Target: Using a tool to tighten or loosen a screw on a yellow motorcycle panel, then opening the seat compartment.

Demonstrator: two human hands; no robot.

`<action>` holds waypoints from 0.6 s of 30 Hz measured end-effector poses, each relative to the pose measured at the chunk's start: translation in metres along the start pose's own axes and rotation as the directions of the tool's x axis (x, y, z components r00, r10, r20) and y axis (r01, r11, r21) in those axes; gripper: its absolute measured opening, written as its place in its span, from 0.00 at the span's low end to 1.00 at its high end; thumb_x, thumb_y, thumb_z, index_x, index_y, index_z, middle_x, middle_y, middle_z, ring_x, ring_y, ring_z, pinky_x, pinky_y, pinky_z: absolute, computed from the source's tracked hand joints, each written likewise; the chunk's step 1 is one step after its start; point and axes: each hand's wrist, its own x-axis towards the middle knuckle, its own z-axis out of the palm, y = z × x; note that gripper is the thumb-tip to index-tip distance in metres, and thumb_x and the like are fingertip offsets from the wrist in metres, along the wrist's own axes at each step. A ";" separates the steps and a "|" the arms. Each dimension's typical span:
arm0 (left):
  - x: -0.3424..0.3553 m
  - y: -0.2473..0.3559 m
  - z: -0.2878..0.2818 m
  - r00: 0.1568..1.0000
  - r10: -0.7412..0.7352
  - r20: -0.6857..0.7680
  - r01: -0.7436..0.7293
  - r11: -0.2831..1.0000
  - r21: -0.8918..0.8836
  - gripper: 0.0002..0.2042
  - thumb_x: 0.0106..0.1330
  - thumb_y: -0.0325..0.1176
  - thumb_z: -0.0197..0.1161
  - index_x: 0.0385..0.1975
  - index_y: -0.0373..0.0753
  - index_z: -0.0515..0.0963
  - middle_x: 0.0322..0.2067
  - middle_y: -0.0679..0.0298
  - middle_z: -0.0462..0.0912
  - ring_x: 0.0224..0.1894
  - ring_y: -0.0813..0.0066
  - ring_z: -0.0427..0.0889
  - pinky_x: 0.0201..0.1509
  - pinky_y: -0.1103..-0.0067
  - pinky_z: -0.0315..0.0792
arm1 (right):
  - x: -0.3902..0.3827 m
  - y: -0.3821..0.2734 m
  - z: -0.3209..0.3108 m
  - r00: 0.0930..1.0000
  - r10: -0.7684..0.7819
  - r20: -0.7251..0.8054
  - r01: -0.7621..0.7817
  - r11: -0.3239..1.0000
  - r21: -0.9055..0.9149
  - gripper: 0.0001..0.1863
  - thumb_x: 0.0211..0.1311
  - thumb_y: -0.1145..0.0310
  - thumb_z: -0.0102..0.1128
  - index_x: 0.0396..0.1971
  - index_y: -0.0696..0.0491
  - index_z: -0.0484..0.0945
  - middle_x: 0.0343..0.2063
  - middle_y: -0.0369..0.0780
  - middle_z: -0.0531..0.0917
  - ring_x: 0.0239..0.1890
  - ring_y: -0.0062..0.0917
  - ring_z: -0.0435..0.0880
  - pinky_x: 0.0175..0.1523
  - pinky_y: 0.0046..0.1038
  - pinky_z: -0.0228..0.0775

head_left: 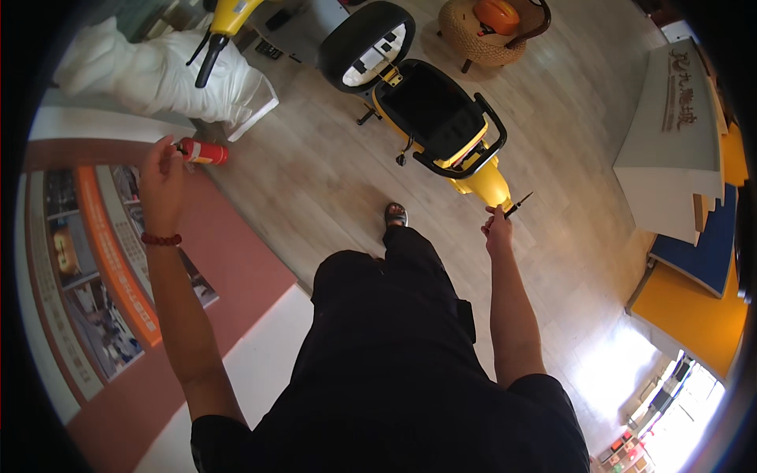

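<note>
My left hand [163,177] is raised over the left side, with a red bead bracelet at its wrist. Its fingers are curled and pinched, and anything inside them is too small to make out. Just beyond the fingertips a red fire extinguisher [206,152] shows; it looks farther off than the hand, though contact cannot be ruled out. In my right hand [498,232] is a slim black pen-like tool [512,210] with a thin pointed end. Behind that hand stands a yellow scooter [487,183], its black seat [347,49] tipped up over a dark storage compartment [430,98].
A yellow handlebar with a black grip [211,59] juts in at the upper left, near a white draped cover [169,75]. A wicker chair [449,31] holds an orange helmet [497,14]. A picture panel [98,260] lines the left; a pale counter [670,158] stands right.
</note>
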 end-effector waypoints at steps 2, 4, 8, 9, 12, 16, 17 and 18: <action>0.025 -0.006 0.004 0.999 -0.017 0.031 0.018 1.000 -0.010 0.14 0.60 0.28 0.55 0.46 0.36 0.71 0.40 0.60 0.75 0.40 0.74 0.75 0.45 0.79 0.70 | 0.002 -0.014 0.018 1.000 -0.030 -0.002 0.030 1.000 -0.002 0.18 0.65 0.55 0.43 0.32 0.56 0.75 0.12 0.29 0.63 0.14 0.14 0.62 0.22 0.20 0.62; 0.049 -0.017 0.010 0.999 0.019 0.046 -0.021 0.998 0.059 0.15 0.60 0.28 0.55 0.48 0.36 0.70 0.43 0.57 0.75 0.44 0.72 0.75 0.47 0.78 0.70 | -0.003 -0.015 0.026 0.999 -0.053 0.003 0.053 0.999 -0.001 0.18 0.64 0.56 0.44 0.33 0.56 0.76 0.16 0.30 0.65 0.17 0.15 0.65 0.25 0.20 0.64; 0.107 -0.031 0.027 0.998 0.045 0.049 -0.050 0.993 0.103 0.18 0.60 0.31 0.56 0.50 0.35 0.68 0.46 0.52 0.73 0.47 0.65 0.74 0.50 0.75 0.68 | -0.002 -0.005 0.016 0.995 -0.014 -0.103 0.009 0.999 -0.049 0.16 0.64 0.55 0.44 0.35 0.51 0.76 0.16 0.28 0.65 0.19 0.14 0.65 0.27 0.22 0.65; 0.125 -0.049 0.030 0.996 0.086 0.034 -0.090 0.981 0.169 0.21 0.60 0.34 0.56 0.52 0.34 0.66 0.48 0.49 0.72 0.49 0.60 0.73 0.52 0.73 0.67 | -0.005 -0.002 0.015 0.993 -0.013 -0.120 0.011 1.000 -0.020 0.16 0.64 0.55 0.44 0.35 0.51 0.76 0.16 0.28 0.65 0.18 0.13 0.65 0.27 0.22 0.64; 0.166 -0.089 0.043 0.989 0.138 0.048 -0.146 0.936 0.321 0.26 0.58 0.39 0.58 0.54 0.31 0.63 0.49 0.44 0.69 0.52 0.53 0.70 0.56 0.70 0.63 | -0.019 0.008 0.015 0.980 -0.034 -0.196 0.045 0.998 0.051 0.16 0.65 0.55 0.44 0.35 0.51 0.75 0.16 0.28 0.65 0.18 0.13 0.65 0.27 0.22 0.64; 0.208 -0.126 0.069 0.982 0.027 0.187 -0.084 0.950 0.302 0.35 0.56 0.48 0.58 0.55 0.25 0.59 0.51 0.39 0.67 0.55 0.48 0.66 0.58 0.70 0.61 | -0.060 0.043 0.038 0.965 -0.031 -0.262 0.075 0.984 0.160 0.16 0.65 0.55 0.43 0.35 0.51 0.75 0.16 0.28 0.66 0.18 0.13 0.65 0.27 0.22 0.64; 0.217 -0.146 0.077 0.975 0.037 0.218 -0.095 0.959 0.267 0.37 0.56 0.49 0.58 0.56 0.26 0.57 0.50 0.40 0.68 0.55 0.50 0.67 0.57 0.70 0.62 | -0.066 0.048 0.050 0.961 -0.016 -0.276 0.069 0.981 0.182 0.16 0.64 0.54 0.44 0.35 0.51 0.75 0.16 0.28 0.66 0.18 0.13 0.65 0.27 0.22 0.64; 0.222 -0.145 0.084 0.964 -0.008 0.267 -0.047 0.979 0.199 0.37 0.56 0.49 0.58 0.57 0.28 0.56 0.49 0.41 0.69 0.53 0.51 0.70 0.56 0.71 0.64 | -0.078 0.056 0.062 0.952 0.015 -0.305 0.055 0.974 0.221 0.17 0.64 0.55 0.44 0.35 0.52 0.74 0.16 0.29 0.66 0.17 0.13 0.65 0.25 0.21 0.63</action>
